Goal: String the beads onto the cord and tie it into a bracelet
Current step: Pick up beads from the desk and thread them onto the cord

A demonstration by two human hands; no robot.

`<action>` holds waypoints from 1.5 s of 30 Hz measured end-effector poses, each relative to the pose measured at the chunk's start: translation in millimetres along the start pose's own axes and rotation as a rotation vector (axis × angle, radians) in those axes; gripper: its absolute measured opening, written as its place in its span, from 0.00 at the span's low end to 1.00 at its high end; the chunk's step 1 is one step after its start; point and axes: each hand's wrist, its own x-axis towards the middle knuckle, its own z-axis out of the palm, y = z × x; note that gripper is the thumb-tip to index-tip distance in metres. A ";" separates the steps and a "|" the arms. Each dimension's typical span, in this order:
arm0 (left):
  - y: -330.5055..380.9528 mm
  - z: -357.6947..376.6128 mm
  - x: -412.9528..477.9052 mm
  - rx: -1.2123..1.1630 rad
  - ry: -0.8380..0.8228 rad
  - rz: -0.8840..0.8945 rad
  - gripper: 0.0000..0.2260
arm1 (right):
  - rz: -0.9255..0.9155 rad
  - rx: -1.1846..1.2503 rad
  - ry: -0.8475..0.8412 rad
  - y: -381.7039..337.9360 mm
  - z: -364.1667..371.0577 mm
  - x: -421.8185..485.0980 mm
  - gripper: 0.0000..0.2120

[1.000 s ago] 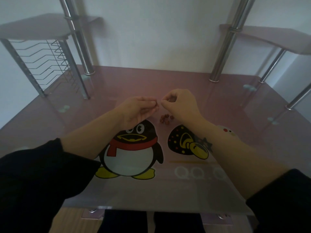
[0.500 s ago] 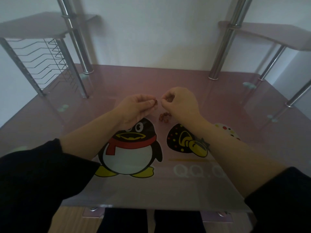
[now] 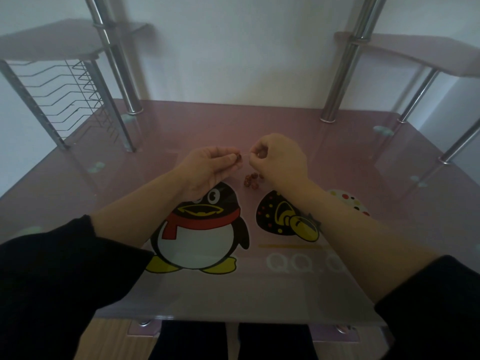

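A pink glass tabletop [image 3: 337, 152] carries a printed cartoon penguin [image 3: 200, 229] in a red scarf, and beside it a second dark, dotted figure that the right forearm partly covers. A wire rack [image 3: 67, 100] stands at the far left under a side shelf [image 3: 52, 40]. Chrome posts [image 3: 340, 74] rise at the back on both sides. Above the middle of the tabletop the left hand [image 3: 207, 165] has its grip closed, thumb and fingertips pinching a dark red bead [image 3: 238, 158]. Close to its right, the right hand [image 3: 279, 159] has its fingers curled, its grip nipping the end of a thin pale cord [image 3: 245, 154] that runs across the small gap to the bead. The cord is faint and the rest of it cannot be traced. A small heap of loose beads [image 3: 251, 179] lies on the glass just below the two hands, its right edge hidden by the right wrist. Black sleeves [image 3: 52, 281] fill the lower corners. Pale lettering [image 3: 293, 262] near the front edge reads "QQ", and what follows it is covered by the right forearm.
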 end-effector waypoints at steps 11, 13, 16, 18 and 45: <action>-1.3 -0.5 1.5 0.001 -0.017 0.013 0.08 | -0.032 0.012 -0.044 -1.7 -0.6 0.2 0.08; -1.4 -0.9 1.6 0.004 -0.028 0.013 0.08 | -0.046 0.010 -0.050 -2.0 -0.4 0.0 0.08; -2.4 -1.0 1.7 0.019 -0.033 0.013 0.08 | -0.053 0.023 -0.073 -1.7 1.1 0.5 0.09; -2.7 -1.1 1.6 0.013 -0.023 0.017 0.08 | -0.055 0.051 -0.090 -1.1 1.1 1.1 0.09; -2.2 8.7 -1.5 0.196 0.099 0.062 0.08 | -0.053 0.223 -0.222 -1.0 -7.7 2.3 0.10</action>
